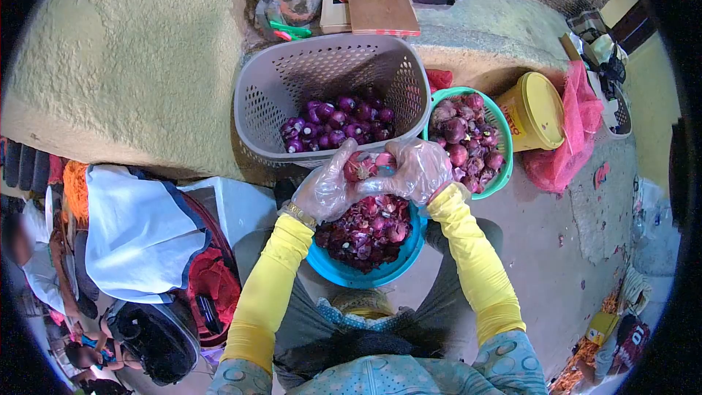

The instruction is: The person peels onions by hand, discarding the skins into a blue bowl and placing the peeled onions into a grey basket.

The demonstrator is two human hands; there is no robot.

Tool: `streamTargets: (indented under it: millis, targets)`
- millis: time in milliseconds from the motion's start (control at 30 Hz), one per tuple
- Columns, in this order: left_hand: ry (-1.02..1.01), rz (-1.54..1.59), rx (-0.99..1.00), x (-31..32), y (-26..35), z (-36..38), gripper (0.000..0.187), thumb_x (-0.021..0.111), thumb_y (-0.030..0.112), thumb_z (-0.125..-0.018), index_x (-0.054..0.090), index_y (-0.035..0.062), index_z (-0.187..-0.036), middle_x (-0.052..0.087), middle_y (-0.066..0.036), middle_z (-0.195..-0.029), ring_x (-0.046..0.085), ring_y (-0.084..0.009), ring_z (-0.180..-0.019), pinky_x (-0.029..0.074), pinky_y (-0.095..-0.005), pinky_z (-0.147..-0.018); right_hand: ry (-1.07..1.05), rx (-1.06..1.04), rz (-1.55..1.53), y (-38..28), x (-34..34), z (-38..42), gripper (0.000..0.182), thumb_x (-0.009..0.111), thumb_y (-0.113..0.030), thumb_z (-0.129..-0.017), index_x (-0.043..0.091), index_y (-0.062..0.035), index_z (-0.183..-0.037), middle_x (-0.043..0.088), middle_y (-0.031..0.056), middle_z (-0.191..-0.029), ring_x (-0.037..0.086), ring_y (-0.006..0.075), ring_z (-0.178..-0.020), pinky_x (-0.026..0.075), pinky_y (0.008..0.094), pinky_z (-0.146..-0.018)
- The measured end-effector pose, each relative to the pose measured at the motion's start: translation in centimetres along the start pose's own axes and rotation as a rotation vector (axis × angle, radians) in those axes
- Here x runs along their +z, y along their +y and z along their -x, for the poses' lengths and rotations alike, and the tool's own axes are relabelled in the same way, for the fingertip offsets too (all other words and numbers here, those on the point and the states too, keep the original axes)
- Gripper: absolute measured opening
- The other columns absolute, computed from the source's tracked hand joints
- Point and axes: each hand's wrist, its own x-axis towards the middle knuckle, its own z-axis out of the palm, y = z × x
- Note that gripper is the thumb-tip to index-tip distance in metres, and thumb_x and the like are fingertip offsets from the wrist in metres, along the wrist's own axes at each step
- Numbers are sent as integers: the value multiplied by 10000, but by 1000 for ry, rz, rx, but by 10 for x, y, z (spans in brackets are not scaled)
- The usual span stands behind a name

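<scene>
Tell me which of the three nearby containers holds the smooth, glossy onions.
The large grey basket. Its onions are smooth, deep purple; the green basket has dry-skinned ones, and the blue basin shows loose papery peelings.

Daylight-like, moderately bright; soft shadows; glints on hands (422, 170); centre fairly sharp; fisheye-bent, softer edges; black corners

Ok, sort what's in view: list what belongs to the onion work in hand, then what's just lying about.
In use:
left hand and right hand, gloved, holding an onion
blue basin with skins
grey basket of peeled onions
green basket of unpeeled onions

Apparently just lying about:
lidded yellow bucket
brown board
pale cloth
</scene>
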Motion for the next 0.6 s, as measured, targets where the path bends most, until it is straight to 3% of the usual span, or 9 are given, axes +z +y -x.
streamTargets:
  millis: [33,67,133,367,467,533,600]
  targets:
    - [18,332,-211,3,7,0,502,496,423,-1094,549,34,-1406,664,-136,-1299,655,-231,-1154,592,-374,-961,0,0,-1,0,-1,1,742,768,-832,-597,768,-137,-857,707,154,-721,709,352,-672,554,456,-632]
    - [19,331,-212,7,15,0,502,496,423,-1094,549,34,-1406,664,-136,-1299,655,-231,-1154,592,-374,-961,7,-21,4,-1,-2,1,743,767,-837,-589,767,-141,-850,700,149,-701,704,347,-651,549,456,-619]
    - [51,815,-422,13,29,2,510,497,441,-1088,563,39,-1395,670,-132,-1292,671,-237,-1111,609,-373,-918,15,-42,8,-4,-4,3,745,766,-841,-580,765,-145,-844,692,143,-681,699,342,-630,544,456,-605]
    - [59,883,-459,15,28,5,507,491,444,-1089,571,41,-1386,673,-133,-1282,682,-257,-1067,611,-384,-901,-24,-62,81,-4,-3,5,725,748,-835,-620,755,-145,-844,684,150,-661,697,343,-612,544,458,-586]
    - [10,905,-422,2,6,4,507,496,442,-1087,576,37,-1381,668,-136,-1291,682,-254,-1057,610,-384,-897,-29,-55,71,-1,3,5,740,728,-843,-639,754,-137,-858,683,157,-658,696,353,-608,547,464,-588]
    - [-129,1070,-378,-2,1,3,503,496,436,-1089,585,31,-1373,662,-147,-1299,670,-261,-1088,595,-404,-932,-28,-51,45,0,7,6,758,716,-853,-642,753,-130,-865,682,159,-655,696,359,-607,550,468,-592]
    - [-72,1027,-395,2,3,5,498,493,432,-1091,590,26,-1364,662,-151,-1297,663,-265,-1104,584,-417,-954,10,-70,70,0,10,6,750,756,-815,-650,695,-76,-757,625,161,-598,668,363,-584,530,463,-572]
